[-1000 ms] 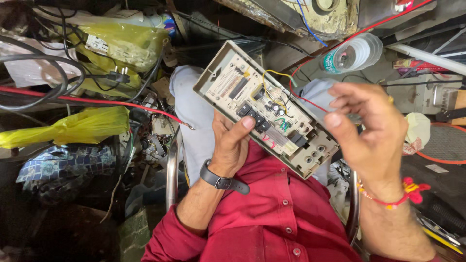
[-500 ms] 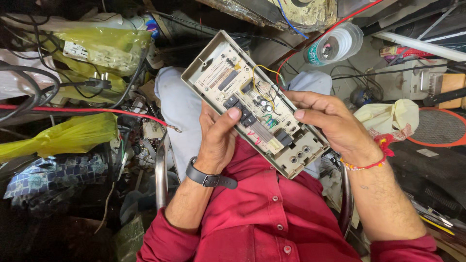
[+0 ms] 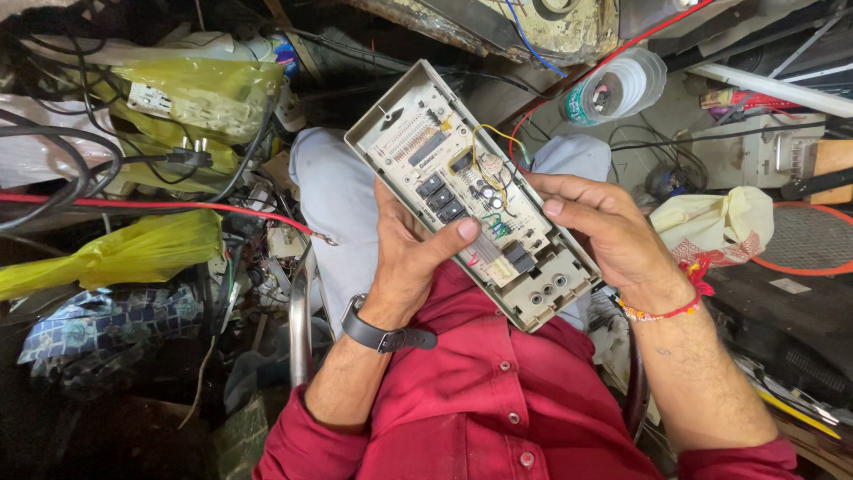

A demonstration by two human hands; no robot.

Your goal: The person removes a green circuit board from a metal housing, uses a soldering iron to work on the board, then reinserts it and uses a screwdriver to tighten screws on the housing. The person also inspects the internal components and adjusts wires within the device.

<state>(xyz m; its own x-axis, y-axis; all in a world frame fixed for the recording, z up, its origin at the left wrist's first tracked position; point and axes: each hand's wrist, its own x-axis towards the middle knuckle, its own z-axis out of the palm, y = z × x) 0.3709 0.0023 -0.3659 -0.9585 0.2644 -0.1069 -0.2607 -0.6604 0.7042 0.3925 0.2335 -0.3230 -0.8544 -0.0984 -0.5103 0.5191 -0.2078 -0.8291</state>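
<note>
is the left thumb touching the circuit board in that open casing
Touching. The head view shows the left hand gripping the casing from below, its thumb tip pressed onto the circuit board.

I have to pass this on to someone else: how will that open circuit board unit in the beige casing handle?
The circuit board unit probably stays stiff: its beige plastic tray keeps shape across both hands. Likely light, since the left hand bears it with thumb on top. Probably fragile: thin yellow wires and small parts stand uncovered, near the right hand.

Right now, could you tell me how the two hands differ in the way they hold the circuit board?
The left hand grips the circuit board from beneath, thumb pressed on top; the right hand steadies its side edge. The left wrist wears a dark watch, the right a red thread bracelet. Both touch the board.
</note>
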